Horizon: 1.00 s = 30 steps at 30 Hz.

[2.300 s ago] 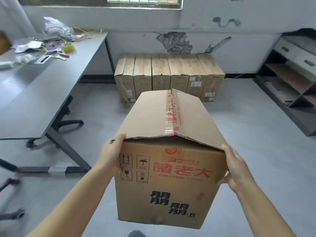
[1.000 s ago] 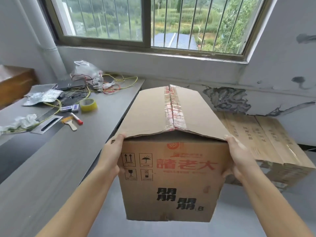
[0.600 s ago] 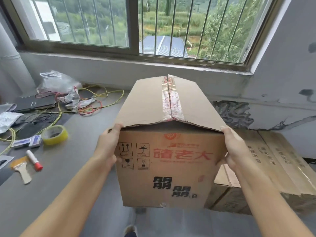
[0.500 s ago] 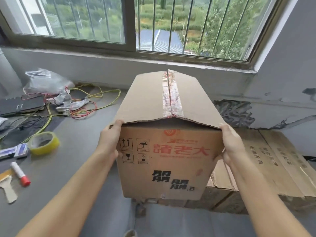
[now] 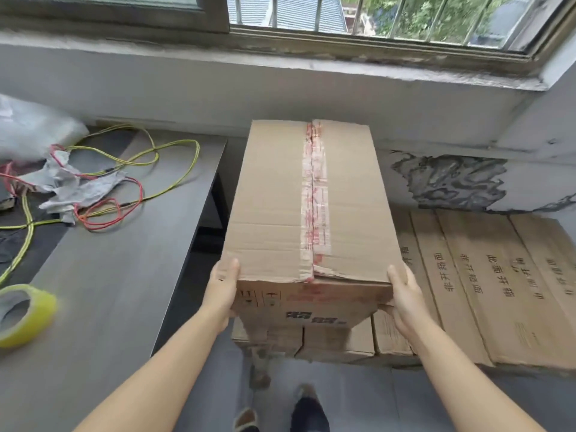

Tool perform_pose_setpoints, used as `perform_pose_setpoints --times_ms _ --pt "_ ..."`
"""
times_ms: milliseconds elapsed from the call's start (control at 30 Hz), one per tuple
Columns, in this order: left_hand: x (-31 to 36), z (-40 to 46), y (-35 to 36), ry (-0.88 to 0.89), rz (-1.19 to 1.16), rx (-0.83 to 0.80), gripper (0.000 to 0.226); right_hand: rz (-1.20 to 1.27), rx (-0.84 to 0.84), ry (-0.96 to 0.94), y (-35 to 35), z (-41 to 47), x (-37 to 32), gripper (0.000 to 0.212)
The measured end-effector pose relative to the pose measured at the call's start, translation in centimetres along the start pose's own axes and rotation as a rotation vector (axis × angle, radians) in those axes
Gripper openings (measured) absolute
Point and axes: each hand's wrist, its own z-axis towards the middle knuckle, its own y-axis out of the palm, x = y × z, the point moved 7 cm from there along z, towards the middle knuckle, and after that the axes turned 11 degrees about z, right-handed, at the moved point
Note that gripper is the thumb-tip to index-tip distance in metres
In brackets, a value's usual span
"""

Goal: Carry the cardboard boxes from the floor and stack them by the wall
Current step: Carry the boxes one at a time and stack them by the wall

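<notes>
The taped cardboard box (image 5: 274,210) is between my hands, over the left end of the row of cardboard boxes (image 5: 486,275) lined up under the window wall. Its bottom is at the level of the row's tops; I cannot tell whether it rests on them. My left hand (image 5: 223,289) presses flat on the box's near left corner, thumb up along the edge. My right hand (image 5: 402,296) presses the near right corner the same way. The fingers of both hands are hidden behind the box's sides.
A grey table (image 5: 103,291) stands close on the left, carrying a yellow tape roll (image 5: 23,313), tangled wires (image 5: 124,169) and a plastic bag (image 5: 31,126). The wall and window sill (image 5: 311,57) are right behind the boxes. My feet (image 5: 280,413) are on the grey floor.
I have stepped up to the wall and lowered the box from chest height down onto the left end of the row. Both hands have kept their hold on its near corners.
</notes>
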Motion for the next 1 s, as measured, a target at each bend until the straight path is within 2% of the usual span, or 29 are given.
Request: perform_pose_setpoints --times_ms 167,367,433,533,700,767,900,1000 --pt "2.0 1.7 0.5 -0.002 -0.116 0.042 0.041 -0.014 -0.091 -0.022 1.9 1.8 -1.9 0.049" --pt "4.4 4.4 -0.8 -0.017 -0.196 0.155 0.031 -0.174 -0.205 -0.060 5.0 3.6 -2.2 0.048" --pt "3.7 4.3 -0.9 -0.020 -0.168 0.171 0.025 -0.207 -0.191 -0.089 4.8 3.5 -1.8 0.048" --pt "3.7 3.7 -0.3 0.000 -0.126 0.176 0.031 -0.180 -0.171 -0.101 4.0 3.8 -2.2 0.048" --pt "3.7 2.3 1.2 0.000 -0.076 0.073 0.031 -0.038 -0.115 -0.058 2.9 4.2 -3.0 0.038" --pt "3.7 1.7 1.0 -0.012 -0.067 0.043 0.030 -0.055 -0.128 -0.042 3.3 3.9 -3.0 0.034" --pt "4.5 1.4 -0.5 -0.025 0.029 -0.021 0.030 -0.114 -0.082 -0.061 3.6 2.6 -3.1 0.045" --pt "6.2 0.7 -2.2 0.117 0.218 0.008 0.046 -0.185 -0.018 -0.141 3.3 -0.6 -3.8 0.057"
